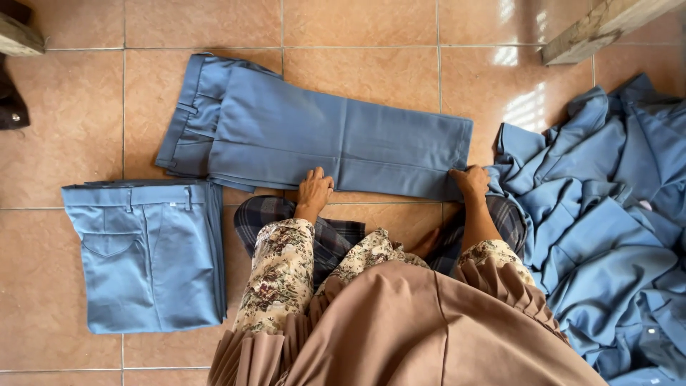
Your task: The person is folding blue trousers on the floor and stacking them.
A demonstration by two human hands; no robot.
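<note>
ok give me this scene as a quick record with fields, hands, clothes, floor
left hand: flat on near edge of trousers, mid-leg
right hand: gripping the hem end of the trousers
trousers: blue, laid out flat across the floor, waistband to the left
folded stack: blue trousers, left of the person
pile: loose blue clothes, right
floor: tan tiles

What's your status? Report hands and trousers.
Left hand flat on laid-out trousers, right hand pinching hem end. Folded trousers left, unfolded pile right. Nothing blocking.
</note>
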